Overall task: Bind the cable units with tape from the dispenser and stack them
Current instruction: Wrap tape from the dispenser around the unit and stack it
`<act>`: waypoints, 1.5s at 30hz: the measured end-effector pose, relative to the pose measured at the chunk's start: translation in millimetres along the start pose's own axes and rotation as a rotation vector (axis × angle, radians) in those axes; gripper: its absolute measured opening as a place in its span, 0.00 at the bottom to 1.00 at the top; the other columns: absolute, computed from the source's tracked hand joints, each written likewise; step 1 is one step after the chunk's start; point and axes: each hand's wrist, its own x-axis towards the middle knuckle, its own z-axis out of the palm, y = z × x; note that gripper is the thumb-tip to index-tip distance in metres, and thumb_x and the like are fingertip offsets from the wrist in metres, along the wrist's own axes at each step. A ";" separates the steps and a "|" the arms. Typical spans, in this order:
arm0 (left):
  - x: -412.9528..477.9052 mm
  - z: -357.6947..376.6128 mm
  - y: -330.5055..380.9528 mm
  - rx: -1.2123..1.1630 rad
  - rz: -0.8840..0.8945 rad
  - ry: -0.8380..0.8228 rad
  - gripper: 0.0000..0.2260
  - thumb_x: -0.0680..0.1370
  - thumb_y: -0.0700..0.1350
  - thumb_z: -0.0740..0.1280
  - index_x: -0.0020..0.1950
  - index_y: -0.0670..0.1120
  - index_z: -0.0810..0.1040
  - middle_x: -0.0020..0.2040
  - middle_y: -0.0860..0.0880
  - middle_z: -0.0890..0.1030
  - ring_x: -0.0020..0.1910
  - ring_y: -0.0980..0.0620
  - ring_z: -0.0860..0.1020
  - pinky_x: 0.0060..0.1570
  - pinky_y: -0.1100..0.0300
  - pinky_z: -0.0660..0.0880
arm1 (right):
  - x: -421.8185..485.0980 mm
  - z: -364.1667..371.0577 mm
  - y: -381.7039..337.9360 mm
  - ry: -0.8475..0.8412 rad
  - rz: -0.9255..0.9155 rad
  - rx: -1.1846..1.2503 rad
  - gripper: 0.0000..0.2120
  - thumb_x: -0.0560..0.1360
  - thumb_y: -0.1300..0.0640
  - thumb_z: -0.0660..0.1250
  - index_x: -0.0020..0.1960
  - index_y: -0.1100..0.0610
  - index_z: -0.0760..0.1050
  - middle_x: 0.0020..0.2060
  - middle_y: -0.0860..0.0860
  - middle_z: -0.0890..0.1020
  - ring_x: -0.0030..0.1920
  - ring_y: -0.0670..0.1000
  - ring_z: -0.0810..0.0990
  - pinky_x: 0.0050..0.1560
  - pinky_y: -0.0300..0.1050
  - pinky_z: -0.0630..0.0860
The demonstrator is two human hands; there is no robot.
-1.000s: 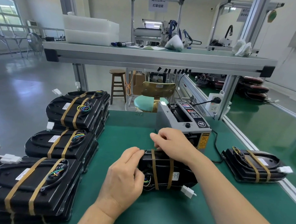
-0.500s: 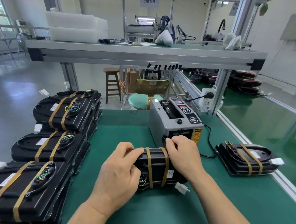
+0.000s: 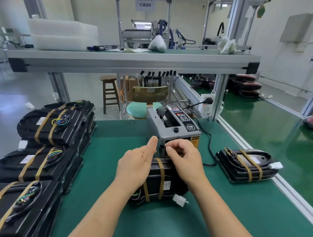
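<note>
A black cable unit (image 3: pixel 166 176) with two brown tape bands lies on the green mat (image 3: pixel 181 229) in front of the grey tape dispenser (image 3: pixel 177 127). My left hand (image 3: pixel 137 165) rests flat on the unit's left part, fingers straight and thumb raised. My right hand (image 3: pixel 184 157) is at the dispenser's front outlet, thumb and forefinger curled in a pinch on the tape end there; the tape itself is mostly hidden by the fingers. Stacks of taped units stand at the left: far (image 3: pixel 51 125), middle (image 3: pixel 34 163) and near (image 3: pixel 12 206).
One more taped unit (image 3: pixel 245 165) lies at the right near the table's aluminium edge. The dispenser's black power cord (image 3: pixel 210 146) runs between them to a socket. An overhead shelf (image 3: pixel 130 61) crosses above the bench. A stool and chair stand behind.
My right hand left the unit's top and went up to the dispenser outlet. My left hand loosened its grip on the unit and now lies flat with the thumb up.
</note>
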 end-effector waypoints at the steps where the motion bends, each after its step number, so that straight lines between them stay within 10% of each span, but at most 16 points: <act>1: 1.1 -1.0 0.3 -0.003 -0.020 -0.012 0.41 0.65 0.76 0.38 0.49 0.55 0.82 0.51 0.52 0.83 0.56 0.48 0.77 0.58 0.52 0.69 | -0.9 -3.4 -2.2 -0.028 0.001 0.158 0.06 0.75 0.62 0.70 0.46 0.51 0.82 0.47 0.47 0.82 0.46 0.40 0.79 0.49 0.31 0.72; 7: 4.5 -0.9 -2.4 0.069 -0.017 -0.051 0.39 0.69 0.74 0.39 0.49 0.54 0.83 0.54 0.52 0.84 0.58 0.48 0.77 0.63 0.51 0.70 | 0.0 -13.8 -18.0 -0.247 0.026 0.441 0.08 0.74 0.52 0.68 0.47 0.52 0.85 0.46 0.52 0.84 0.47 0.43 0.79 0.50 0.36 0.74; 11: 1.2 6.0 -6.5 0.334 0.084 0.030 0.42 0.71 0.72 0.36 0.45 0.46 0.81 0.44 0.50 0.83 0.46 0.48 0.78 0.48 0.53 0.75 | 8.7 -15.8 -30.9 -0.389 0.198 0.411 0.21 0.78 0.42 0.60 0.36 0.52 0.82 0.38 0.48 0.83 0.43 0.47 0.76 0.53 0.47 0.72; 31: -1.4 13.2 -12.0 0.627 0.209 0.151 0.35 0.69 0.70 0.30 0.35 0.48 0.68 0.35 0.51 0.74 0.39 0.49 0.75 0.40 0.53 0.74 | 22.0 -29.3 -40.0 -0.560 0.299 0.488 0.11 0.76 0.68 0.64 0.37 0.61 0.79 0.31 0.50 0.79 0.35 0.47 0.75 0.43 0.39 0.73; 39: -0.5 13.1 -12.9 0.651 0.213 0.142 0.34 0.70 0.71 0.33 0.35 0.48 0.67 0.33 0.51 0.74 0.37 0.49 0.75 0.37 0.55 0.72 | 18.7 -29.0 -32.7 -0.449 0.290 0.455 0.10 0.75 0.69 0.65 0.37 0.60 0.79 0.33 0.52 0.78 0.37 0.47 0.74 0.45 0.41 0.73; 45: 4.0 14.7 -12.2 0.676 0.174 0.098 0.28 0.76 0.70 0.43 0.35 0.49 0.65 0.33 0.52 0.72 0.36 0.49 0.73 0.33 0.56 0.66 | 5.3 -29.2 -24.4 -0.045 0.324 0.408 0.05 0.71 0.66 0.71 0.37 0.64 0.81 0.29 0.50 0.81 0.29 0.41 0.77 0.30 0.29 0.71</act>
